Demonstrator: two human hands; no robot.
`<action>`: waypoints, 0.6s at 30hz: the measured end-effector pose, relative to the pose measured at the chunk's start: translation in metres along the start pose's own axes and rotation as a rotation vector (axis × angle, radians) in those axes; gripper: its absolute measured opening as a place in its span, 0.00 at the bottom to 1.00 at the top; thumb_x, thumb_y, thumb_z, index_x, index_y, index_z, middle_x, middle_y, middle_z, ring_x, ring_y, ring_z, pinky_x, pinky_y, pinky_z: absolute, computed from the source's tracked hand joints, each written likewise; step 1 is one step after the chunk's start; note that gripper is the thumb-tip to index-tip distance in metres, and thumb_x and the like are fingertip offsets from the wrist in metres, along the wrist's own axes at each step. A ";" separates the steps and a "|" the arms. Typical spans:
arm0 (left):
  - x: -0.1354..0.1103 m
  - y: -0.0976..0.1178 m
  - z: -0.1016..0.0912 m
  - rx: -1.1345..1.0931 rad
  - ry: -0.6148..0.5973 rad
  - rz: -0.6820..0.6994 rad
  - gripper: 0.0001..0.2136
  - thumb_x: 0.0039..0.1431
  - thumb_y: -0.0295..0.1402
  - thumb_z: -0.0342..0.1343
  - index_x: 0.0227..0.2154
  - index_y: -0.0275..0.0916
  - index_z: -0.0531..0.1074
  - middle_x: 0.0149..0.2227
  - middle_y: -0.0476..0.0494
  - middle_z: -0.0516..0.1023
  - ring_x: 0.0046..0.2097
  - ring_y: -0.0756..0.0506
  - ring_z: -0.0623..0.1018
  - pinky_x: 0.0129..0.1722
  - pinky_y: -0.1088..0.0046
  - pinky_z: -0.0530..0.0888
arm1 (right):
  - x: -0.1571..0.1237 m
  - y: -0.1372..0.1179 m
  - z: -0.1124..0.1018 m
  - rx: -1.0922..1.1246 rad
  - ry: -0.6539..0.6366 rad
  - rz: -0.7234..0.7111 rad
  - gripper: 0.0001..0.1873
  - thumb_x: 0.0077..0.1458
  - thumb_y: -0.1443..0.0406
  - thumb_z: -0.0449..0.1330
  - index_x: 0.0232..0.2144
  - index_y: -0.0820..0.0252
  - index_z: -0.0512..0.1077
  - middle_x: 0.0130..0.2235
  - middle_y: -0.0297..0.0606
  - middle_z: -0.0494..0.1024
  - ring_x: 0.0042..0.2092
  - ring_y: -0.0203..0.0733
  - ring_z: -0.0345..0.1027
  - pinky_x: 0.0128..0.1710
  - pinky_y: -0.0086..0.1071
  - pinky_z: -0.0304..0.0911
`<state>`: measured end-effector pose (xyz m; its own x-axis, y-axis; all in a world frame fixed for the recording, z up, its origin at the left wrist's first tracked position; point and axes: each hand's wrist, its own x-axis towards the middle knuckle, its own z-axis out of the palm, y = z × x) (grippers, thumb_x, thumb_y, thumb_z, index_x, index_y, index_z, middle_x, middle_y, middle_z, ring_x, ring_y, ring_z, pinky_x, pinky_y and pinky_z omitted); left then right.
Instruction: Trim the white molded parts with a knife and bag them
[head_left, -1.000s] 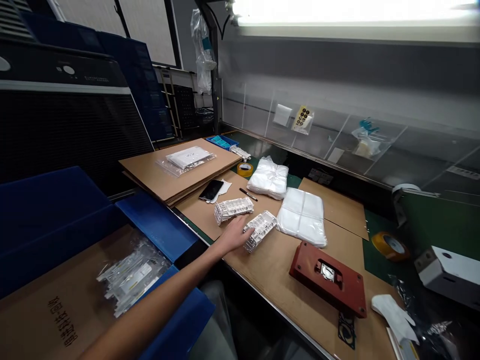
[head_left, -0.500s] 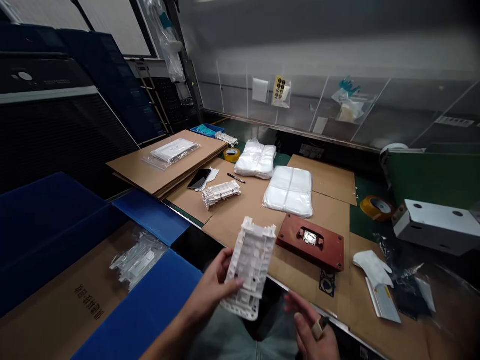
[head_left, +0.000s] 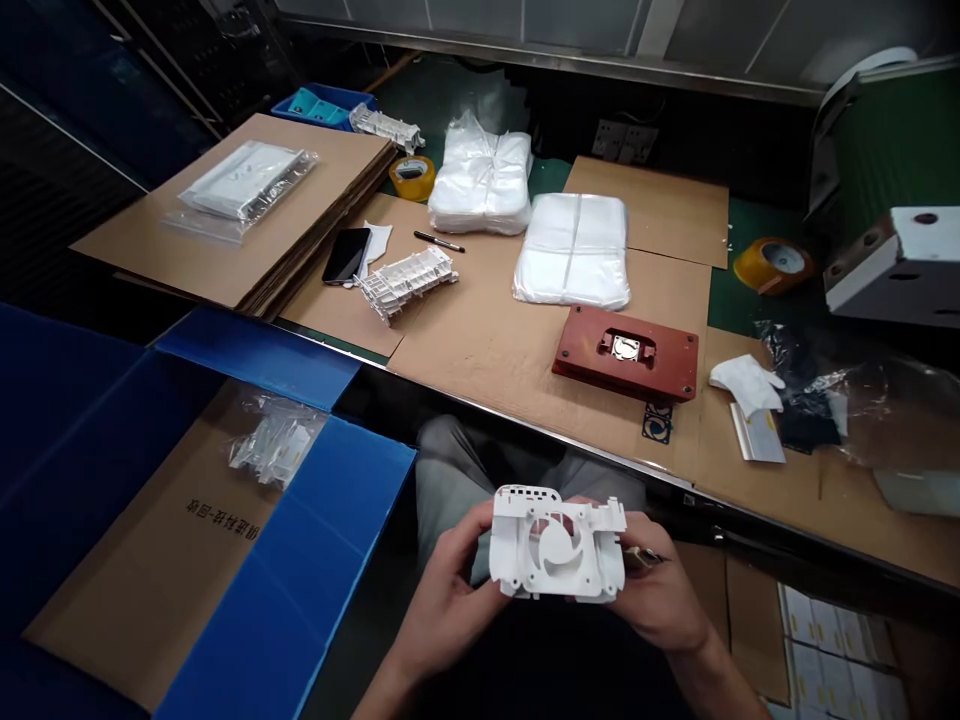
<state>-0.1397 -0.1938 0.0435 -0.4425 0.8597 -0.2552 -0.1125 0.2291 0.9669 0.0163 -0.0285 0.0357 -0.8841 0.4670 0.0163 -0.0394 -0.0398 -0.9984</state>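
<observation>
A white moulded plastic frame with a round fan-shaped opening is held over my lap, below the table edge. My left hand grips its left side with the fingers curled round it. My right hand holds its right side from behind. A second white plastic frame lies on the cardboard sheet on the table. A red fixture block with a metal insert sits on the table right of centre.
Two stacks of clear plastic bags lie at the back. A phone, a pen and yellow tape rolls are on the table. A blue crate with a cardboard liner and bagged parts stands at my left. A white glove lies at right.
My left hand lifted the white frame off the table and brought it down to my lap. My right hand has joined it, and the view has tilted downward.
</observation>
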 end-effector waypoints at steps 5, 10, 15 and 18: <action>0.007 0.003 -0.001 0.025 -0.042 0.011 0.24 0.57 0.31 0.67 0.56 0.52 0.74 0.58 0.49 0.77 0.60 0.37 0.74 0.61 0.63 0.70 | -0.003 0.005 0.004 0.008 0.058 -0.067 0.20 0.54 0.63 0.71 0.50 0.46 0.81 0.47 0.40 0.85 0.47 0.51 0.79 0.47 0.35 0.74; 0.005 -0.005 -0.006 0.079 -0.053 -0.048 0.23 0.56 0.34 0.67 0.56 0.49 0.74 0.58 0.46 0.78 0.57 0.36 0.76 0.59 0.62 0.71 | -0.004 0.004 0.007 -0.008 0.026 -0.022 0.21 0.52 0.61 0.73 0.50 0.48 0.81 0.46 0.42 0.85 0.47 0.53 0.79 0.50 0.37 0.73; -0.002 -0.009 -0.009 0.106 -0.050 -0.087 0.21 0.55 0.38 0.68 0.53 0.46 0.76 0.55 0.44 0.79 0.51 0.35 0.79 0.55 0.60 0.73 | -0.004 0.004 0.008 -0.050 0.011 -0.017 0.22 0.47 0.62 0.76 0.47 0.49 0.83 0.46 0.42 0.85 0.45 0.52 0.80 0.48 0.35 0.73; -0.004 -0.011 -0.010 0.113 -0.034 -0.104 0.22 0.54 0.39 0.68 0.53 0.46 0.76 0.54 0.42 0.80 0.51 0.34 0.78 0.55 0.59 0.73 | -0.002 0.003 0.010 -0.028 0.003 -0.045 0.21 0.48 0.62 0.75 0.47 0.48 0.82 0.44 0.42 0.85 0.46 0.51 0.79 0.50 0.36 0.73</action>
<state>-0.1457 -0.2046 0.0345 -0.4033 0.8430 -0.3559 -0.0544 0.3662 0.9290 0.0132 -0.0383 0.0328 -0.8802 0.4706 0.0614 -0.0660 0.0066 -0.9978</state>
